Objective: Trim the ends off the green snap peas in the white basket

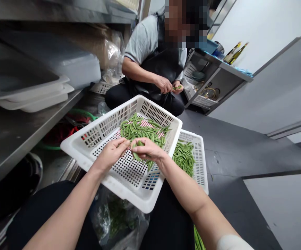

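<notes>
Over a white slotted plastic basket (124,189), my two hands meet at the fingertips. My right hand (149,150) is closed around a few green pea pods (136,156), which stick out between thumb and fingers. My left hand (114,152) is closed in a pinch against the right fingertips; what it pinches is too small to make out. A loose heap of pea pods (137,130) covers the far part of the basket floor, which tilts over my lap. Below and to the right, a second white basket (201,163) holds many more pods (184,156).
Across from me a crouching person (150,66) holds pods in both hands. A clear plastic bag (116,222) with green scraps lies below the basket. Left stands a metal shelf (69,107) with white trays (33,93); a bottle-topped counter (225,66) is behind right.
</notes>
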`<action>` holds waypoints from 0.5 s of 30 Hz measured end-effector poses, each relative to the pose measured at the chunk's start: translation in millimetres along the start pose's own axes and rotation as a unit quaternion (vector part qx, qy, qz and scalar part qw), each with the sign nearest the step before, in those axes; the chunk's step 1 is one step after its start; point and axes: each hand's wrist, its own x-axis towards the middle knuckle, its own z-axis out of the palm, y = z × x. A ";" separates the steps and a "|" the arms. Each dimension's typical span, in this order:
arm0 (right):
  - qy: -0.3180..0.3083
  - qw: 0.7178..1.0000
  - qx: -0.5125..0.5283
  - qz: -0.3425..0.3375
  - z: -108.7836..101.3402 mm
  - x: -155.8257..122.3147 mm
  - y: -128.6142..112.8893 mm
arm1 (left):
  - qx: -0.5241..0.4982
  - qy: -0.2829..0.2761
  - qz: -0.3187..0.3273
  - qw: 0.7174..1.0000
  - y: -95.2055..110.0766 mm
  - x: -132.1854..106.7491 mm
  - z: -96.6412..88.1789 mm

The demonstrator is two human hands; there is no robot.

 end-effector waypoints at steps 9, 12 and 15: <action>0.269 0.862 -0.420 0.084 -41.7 43.2 -7.4 | -0.314 0.040 -0.126 0.940 11.6 0.3 -16.0; 0.232 0.827 -0.494 0.135 -37.1 57.8 15.9 | -0.319 0.075 -0.158 0.932 14.2 -0.1 -19.9; 0.213 0.789 -0.554 0.160 -30.5 67.4 30.9 | -0.295 0.096 -0.159 0.937 11.8 1.0 -23.7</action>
